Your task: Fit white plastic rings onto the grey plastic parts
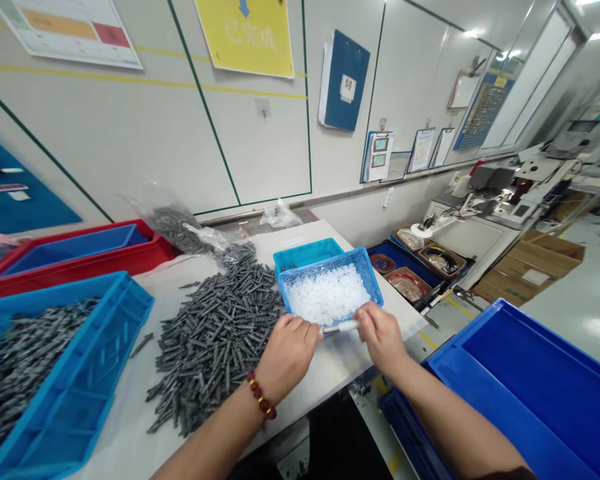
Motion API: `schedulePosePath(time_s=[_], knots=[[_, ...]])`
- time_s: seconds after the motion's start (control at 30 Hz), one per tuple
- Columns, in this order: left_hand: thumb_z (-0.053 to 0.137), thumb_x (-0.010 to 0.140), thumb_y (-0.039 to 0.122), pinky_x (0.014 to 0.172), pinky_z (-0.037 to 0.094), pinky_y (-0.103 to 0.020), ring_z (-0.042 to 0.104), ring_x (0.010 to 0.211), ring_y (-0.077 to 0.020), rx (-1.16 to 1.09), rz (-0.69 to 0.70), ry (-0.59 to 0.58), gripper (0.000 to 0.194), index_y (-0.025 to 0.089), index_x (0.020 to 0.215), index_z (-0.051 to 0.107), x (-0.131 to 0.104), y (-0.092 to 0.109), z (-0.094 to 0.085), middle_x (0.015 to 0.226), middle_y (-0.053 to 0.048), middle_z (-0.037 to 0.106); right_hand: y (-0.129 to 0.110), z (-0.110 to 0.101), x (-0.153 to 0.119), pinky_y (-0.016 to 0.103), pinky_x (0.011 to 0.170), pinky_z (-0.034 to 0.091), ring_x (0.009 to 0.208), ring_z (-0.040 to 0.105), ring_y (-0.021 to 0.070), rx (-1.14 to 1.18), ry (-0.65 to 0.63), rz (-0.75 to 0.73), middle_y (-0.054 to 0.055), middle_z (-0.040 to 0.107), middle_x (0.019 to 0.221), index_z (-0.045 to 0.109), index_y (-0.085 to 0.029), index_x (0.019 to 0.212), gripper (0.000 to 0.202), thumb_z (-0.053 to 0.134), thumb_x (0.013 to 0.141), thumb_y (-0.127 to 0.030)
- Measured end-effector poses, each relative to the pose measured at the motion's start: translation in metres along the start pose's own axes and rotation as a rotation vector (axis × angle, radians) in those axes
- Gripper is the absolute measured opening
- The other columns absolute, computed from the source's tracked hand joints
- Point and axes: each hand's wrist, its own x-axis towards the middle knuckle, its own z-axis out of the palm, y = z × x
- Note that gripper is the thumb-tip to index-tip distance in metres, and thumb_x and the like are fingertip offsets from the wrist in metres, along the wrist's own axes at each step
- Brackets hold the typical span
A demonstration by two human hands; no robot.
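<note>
My left hand point(291, 347) and my right hand point(380, 333) are both closed on a thin light-coloured rod point(341, 327), one at each end. The rod has a white part on the right and a darker, metallic-looking stretch near the left fingers. It lies level over the near edge of a blue basket point(373, 270) filled with small white pieces point(327, 293). Left of the basket, a large pile of dark grey ribbed parts point(220, 333) is spread on the white table. What my fingertips press on is partly hidden.
A blue bin point(105, 360) of grey parts stands at the left, with a red tray point(150, 257) behind it. A teal tray point(307, 252) and plastic bags point(230, 247) sit at the back. A large blue container point(540, 373) is at the right.
</note>
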Motion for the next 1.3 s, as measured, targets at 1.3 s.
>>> schedulePosePath(time_s=[1.3], knots=[[0.039, 0.091, 0.027, 0.098, 0.038, -0.045, 0.053, 0.11, -0.025, -0.065, -0.301, 0.115, 0.036, 0.017, 0.125, 0.044, -0.034, 0.005, 0.008, 0.118, -0.013, 0.058, 0.06, 0.015, 0.072, 0.025, 0.043, 0.034, 0.041, 0.043, 0.0137, 0.169, 0.288, 0.251, -0.003, 0.049, 0.047, 0.048, -0.022, 0.068, 0.035, 0.036, 0.085, -0.05]])
